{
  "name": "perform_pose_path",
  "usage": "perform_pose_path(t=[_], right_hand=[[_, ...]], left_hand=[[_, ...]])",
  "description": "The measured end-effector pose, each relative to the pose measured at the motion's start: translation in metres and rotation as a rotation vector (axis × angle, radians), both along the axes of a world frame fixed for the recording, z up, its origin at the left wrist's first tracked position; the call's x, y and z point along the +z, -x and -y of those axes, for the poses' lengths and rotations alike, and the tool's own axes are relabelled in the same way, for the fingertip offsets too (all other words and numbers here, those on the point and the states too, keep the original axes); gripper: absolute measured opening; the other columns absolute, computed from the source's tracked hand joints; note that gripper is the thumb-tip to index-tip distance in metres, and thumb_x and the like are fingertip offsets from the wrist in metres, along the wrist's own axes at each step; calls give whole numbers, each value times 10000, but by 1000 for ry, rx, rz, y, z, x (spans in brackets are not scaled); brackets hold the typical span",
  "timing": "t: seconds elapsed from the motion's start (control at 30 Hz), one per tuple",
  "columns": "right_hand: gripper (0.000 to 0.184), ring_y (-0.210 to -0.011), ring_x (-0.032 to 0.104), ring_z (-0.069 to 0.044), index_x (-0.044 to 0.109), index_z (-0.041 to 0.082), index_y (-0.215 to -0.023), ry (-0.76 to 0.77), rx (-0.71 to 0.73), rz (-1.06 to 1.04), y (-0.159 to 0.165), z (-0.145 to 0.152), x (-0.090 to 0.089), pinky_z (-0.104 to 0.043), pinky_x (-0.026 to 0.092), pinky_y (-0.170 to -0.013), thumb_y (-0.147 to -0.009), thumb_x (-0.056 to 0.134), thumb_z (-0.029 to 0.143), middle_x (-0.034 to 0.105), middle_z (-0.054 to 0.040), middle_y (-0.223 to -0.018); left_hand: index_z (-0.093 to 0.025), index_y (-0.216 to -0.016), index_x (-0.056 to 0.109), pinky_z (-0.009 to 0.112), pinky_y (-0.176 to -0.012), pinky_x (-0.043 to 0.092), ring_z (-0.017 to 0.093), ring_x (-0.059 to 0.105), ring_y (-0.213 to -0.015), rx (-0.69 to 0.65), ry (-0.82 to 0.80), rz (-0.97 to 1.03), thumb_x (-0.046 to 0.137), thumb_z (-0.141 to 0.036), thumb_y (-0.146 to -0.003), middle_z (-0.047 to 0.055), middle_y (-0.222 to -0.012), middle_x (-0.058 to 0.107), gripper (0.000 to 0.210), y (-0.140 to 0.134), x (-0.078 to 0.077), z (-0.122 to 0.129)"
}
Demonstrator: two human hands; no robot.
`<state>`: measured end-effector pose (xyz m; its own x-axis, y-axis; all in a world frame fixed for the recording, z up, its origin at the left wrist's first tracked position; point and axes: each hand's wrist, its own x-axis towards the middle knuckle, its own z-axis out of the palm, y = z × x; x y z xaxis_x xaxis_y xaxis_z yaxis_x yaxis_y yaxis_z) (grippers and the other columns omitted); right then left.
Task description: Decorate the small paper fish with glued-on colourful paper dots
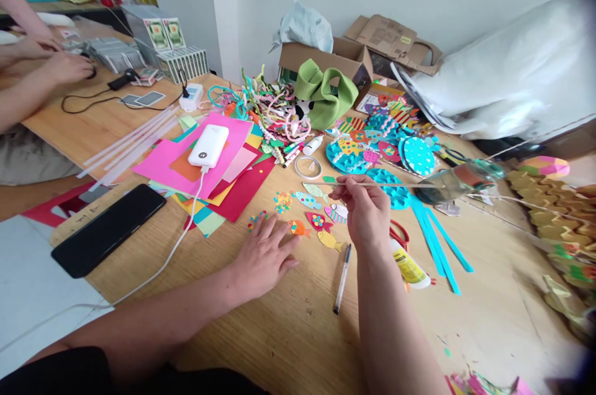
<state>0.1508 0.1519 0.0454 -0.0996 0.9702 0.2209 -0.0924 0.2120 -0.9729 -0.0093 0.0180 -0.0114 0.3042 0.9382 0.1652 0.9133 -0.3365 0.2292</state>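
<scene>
My right hand [365,205] is raised over the paper fish, thumb and fingers pinched on a thin pale stick [405,185] that runs sideways toward a glass bottle lying on its side [459,181]. My left hand [267,255] lies palm down on the table with its fingers spread, holding nothing. Its fingertips are by an orange paper fish [297,228] and small piles of coloured paper dots [282,201]. Between the hands lie a yellow fish [328,240], a red fish [318,221] and a blue fish [307,200]. A pen [343,278] rests near my right forearm.
A white power bank [208,146] with a cable sits on coloured paper sheets [246,187]. A black phone [108,230] is at left. A glue bottle [410,266], blue strips [435,243] and blue scalloped discs [418,156] lie right. Another person's hand [69,66] is at far left.
</scene>
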Motion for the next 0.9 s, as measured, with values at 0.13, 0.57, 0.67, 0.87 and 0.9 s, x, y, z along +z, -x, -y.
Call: perform_pose_path(t=[0.13, 0.57, 0.67, 0.87, 0.9], right_hand=[[272, -548, 562, -129, 605, 184, -746, -56, -18, 144, 5, 3, -3, -273, 453, -559, -859, 595, 431, 594, 10, -594], [323, -646, 626, -166, 596, 183, -817, -207, 24, 549, 14, 11, -15, -286, 465, -620, -938, 462, 451, 661, -42, -723], [329, -636, 621, -165, 609, 178, -809, -211, 19, 587, 14, 11, -16, -283, 455, -617, -939, 464, 444, 659, -41, -709], [333, -583, 593, -159, 608, 181, -779, -237, 10, 633, 15, 11, -19, -274, 418, -567, -940, 469, 437, 636, -28, -654], [329, -595, 603, -163, 605, 183, -783, -238, 19, 629, 16, 11, -20, -277, 423, -573, -943, 464, 433, 639, -30, -661]], left_hand=[[-272, -1300, 544, 566, -1138, 211, 336, 316, -1347, -1, 9, -10, 459, -455, -948, 61, -1346, 514, 406, 0, 1, 0], [-266, -1256, 566, 569, -1128, 241, 327, 351, -1314, -4, 8, 7, 481, -445, -940, 67, -1323, 522, 373, 0, 3, -1], [-259, -1245, 571, 571, -1121, 254, 329, 346, -1318, -2, 10, 17, 481, -444, -940, 72, -1325, 518, 368, 0, 2, -2], [-257, -1238, 572, 560, -1124, 256, 327, 322, -1337, -4, 20, 16, 481, -447, -941, 75, -1332, 515, 365, 0, 2, -1], [-258, -1235, 574, 558, -1125, 254, 325, 323, -1337, -4, 18, 15, 482, -447, -940, 75, -1330, 517, 362, 0, 3, -1]])
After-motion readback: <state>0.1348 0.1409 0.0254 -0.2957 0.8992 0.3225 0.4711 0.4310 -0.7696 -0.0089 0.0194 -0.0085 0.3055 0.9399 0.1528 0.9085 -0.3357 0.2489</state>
